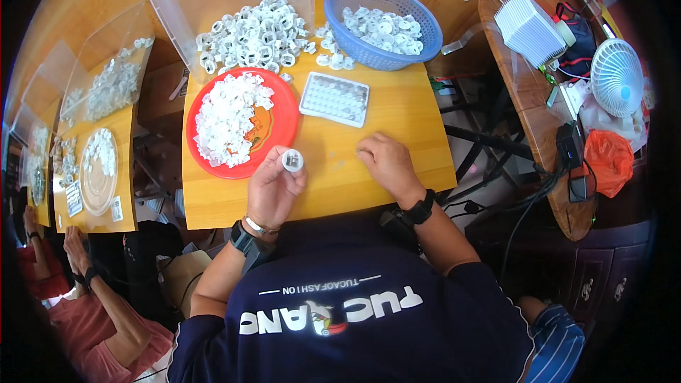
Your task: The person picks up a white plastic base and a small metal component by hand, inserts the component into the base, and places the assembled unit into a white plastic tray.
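My left hand [272,190] pinches a round white plastic part [292,160] with metal pieces in its middle, just right of a red plate [290,115]. Small white plastic pieces [228,119] are heaped on that plate. My right hand [389,164] hovers over or rests on the wooden table [340,184], its fingers curled together; whether anything small is between them is hidden. Beyond it lies a pale rectangular tray [330,120] with rows of small shiny pieces [340,92].
At the back, round white parts [255,32] spill from a tipped clear bin [167,0]. Beside them stands a blue basket [386,62] of white parts. A side table [521,103] at right carries a fan [616,78] and cables. Co-workers' hands [74,247] are at tables leftward.
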Motion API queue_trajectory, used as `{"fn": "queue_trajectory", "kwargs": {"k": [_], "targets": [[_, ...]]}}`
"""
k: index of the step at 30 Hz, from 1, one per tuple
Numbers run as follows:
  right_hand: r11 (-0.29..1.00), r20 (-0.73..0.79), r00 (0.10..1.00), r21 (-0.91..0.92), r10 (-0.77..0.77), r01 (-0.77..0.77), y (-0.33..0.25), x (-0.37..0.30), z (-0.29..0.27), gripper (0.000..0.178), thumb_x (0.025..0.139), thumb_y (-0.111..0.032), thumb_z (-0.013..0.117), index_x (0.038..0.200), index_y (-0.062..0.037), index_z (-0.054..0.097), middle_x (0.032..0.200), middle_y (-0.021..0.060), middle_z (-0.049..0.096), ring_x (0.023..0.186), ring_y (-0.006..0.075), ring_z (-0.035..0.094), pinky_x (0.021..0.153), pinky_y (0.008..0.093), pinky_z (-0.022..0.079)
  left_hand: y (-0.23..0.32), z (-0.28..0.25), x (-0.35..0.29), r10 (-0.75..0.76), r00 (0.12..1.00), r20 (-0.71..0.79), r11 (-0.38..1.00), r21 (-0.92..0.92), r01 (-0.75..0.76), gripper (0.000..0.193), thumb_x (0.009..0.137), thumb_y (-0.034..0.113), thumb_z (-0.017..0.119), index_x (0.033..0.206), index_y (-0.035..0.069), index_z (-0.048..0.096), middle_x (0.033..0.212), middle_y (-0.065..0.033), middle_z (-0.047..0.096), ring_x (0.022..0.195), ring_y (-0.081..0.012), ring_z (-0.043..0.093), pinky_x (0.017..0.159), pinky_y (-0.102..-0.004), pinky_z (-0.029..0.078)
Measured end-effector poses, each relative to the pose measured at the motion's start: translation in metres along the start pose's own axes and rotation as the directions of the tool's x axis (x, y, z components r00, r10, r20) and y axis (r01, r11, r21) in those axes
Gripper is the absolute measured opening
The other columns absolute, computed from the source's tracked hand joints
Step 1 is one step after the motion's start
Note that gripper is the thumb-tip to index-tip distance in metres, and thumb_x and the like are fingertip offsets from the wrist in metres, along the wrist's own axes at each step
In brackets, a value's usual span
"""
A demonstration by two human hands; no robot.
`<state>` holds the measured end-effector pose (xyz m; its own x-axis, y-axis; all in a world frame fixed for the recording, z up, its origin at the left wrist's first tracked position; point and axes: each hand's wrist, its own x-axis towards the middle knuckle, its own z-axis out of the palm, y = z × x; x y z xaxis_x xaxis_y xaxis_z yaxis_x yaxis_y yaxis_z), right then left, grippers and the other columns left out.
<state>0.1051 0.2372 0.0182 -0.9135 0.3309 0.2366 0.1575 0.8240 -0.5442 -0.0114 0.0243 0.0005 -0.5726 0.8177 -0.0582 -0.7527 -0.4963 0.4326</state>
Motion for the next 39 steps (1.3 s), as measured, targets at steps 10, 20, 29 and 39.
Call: {"fn": "queue_trajectory", "kwargs": {"k": [10,20,29,39], "targets": [[0.993,0.096,0.995,0.113,0.024,-0.035,-0.012,0.004,-0.002,0.004,0.077,-0.005,0.064,0.08,-0.0027,0.061,0.078,0.0125,0.063,0.073,0.0302,0.062,0.065,0.0381,0.05,0.002,0.007,-0.002,-0.005,1.0,0.009,1.0,-0.027,0.005,0.015,0.095,0.02,0.053,0.101,0.006,0.05,0.088,-0.007,0.059,0.075,-0.0171,0.055,0.069,-0.028,0.044],[0.878,-0.156,0.975,0.43,-0.158,0.211,-0.085,0.027,-0.002,0.006,0.078,-0.002,0.067,0.082,-0.0025,0.062,0.076,0.0093,0.062,0.067,0.0234,0.063,0.059,0.032,0.05,-0.005,0.007,0.003,0.038,0.999,-0.001,0.986,0.162,-0.037,0.019,0.098,0.022,0.049,0.104,0.004,0.049,0.087,-0.0089,0.06,0.071,-0.0165,0.059,0.063,-0.0262,0.048],[0.904,-0.163,0.956,0.318,-0.244,0.285,-0.082,0.026,0.006,0.008,0.076,-0.002,0.067,0.079,-0.0045,0.06,0.075,0.0079,0.061,0.068,0.0258,0.062,0.059,0.0349,0.049,-0.006,0.018,0.001,0.047,0.998,-0.05,0.98,0.197,-0.036,0.017,0.098,0.021,0.048,0.1,0.004,0.05,0.084,-0.0065,0.059,0.07,-0.0132,0.057,0.064,-0.0242,0.046],[0.888,-0.11,0.973,0.397,-0.205,0.232,-0.083,0.022,0.007,0.006,0.078,-0.002,0.067,0.079,-0.0027,0.061,0.074,0.0094,0.061,0.067,0.0258,0.062,0.058,0.0343,0.049,-0.008,0.011,-0.001,0.079,0.997,-0.023,0.959,0.275,-0.069,0.015,0.098,0.02,0.048,0.103,0.006,0.05,0.086,-0.005,0.06,0.072,-0.0125,0.058,0.064,-0.0239,0.047]]}}
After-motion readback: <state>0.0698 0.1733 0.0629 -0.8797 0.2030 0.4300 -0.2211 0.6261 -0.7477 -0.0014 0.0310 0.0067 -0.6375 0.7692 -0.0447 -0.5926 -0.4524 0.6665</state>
